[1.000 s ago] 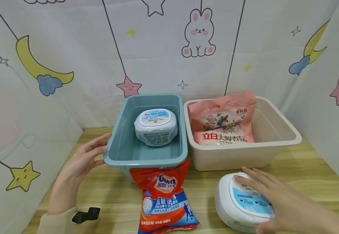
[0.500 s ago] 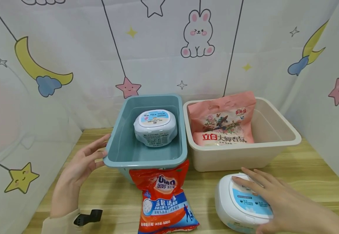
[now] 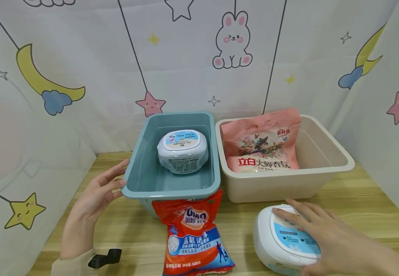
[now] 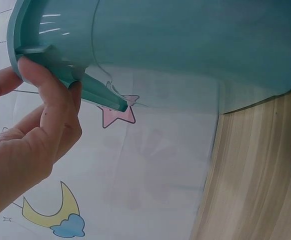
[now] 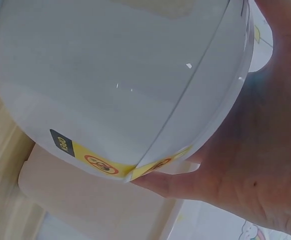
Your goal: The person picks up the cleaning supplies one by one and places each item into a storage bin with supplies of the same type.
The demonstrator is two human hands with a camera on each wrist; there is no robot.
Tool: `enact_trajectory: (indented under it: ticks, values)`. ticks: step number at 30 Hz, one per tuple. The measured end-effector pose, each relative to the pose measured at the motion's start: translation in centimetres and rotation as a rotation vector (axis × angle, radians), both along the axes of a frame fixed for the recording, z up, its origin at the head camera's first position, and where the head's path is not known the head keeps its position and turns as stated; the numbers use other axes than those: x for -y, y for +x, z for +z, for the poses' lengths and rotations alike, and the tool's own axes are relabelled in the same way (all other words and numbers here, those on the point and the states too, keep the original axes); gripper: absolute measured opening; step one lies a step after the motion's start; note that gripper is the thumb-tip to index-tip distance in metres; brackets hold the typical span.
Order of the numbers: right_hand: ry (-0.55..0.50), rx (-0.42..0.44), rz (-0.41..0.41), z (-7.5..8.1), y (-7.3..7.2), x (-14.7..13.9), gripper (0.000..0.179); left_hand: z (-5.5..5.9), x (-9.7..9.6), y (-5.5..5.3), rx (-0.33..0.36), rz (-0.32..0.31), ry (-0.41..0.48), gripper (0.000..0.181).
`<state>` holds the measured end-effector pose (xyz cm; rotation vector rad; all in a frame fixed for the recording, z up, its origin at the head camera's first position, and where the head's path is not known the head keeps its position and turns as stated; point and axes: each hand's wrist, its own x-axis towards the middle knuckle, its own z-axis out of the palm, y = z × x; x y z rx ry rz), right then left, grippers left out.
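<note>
My left hand holds the rim of the blue-green plastic basin at its left side; the left wrist view shows thumb and fingers pinching that edge. A white tub with a blue-and-white lid label sits inside the basin. At the lower right, my right hand spans the lid of a similar white tub, fingers over the far side and thumb at the near edge. Up close in the right wrist view, a fingertip meets a yellow warning sticker on this tub.
Right of the basin stands a cream basin holding a pink detergent bag. A red-and-blue OMO washing powder bag lies before the blue-green basin on the wooden table. A cartoon-printed curtain encloses the back and sides.
My left thumb has slid slightly down along the basin's rim. The right hand and its tub have stayed in place.
</note>
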<state>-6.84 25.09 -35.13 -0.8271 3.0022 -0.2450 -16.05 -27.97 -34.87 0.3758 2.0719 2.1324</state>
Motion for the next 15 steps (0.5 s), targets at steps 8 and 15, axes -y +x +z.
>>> enact_trajectory:
  ticks: [8,15]
  values:
    - [0.022,0.052,-0.013,0.03,-0.05,0.24,0.109,-0.31,0.08,-0.02,0.004,0.003,0.007,0.057]
    - [0.035,0.074,-0.023,0.04,-0.21,0.39,0.111,-0.3,-0.08,0.02,0.014,0.016,0.013,0.057]
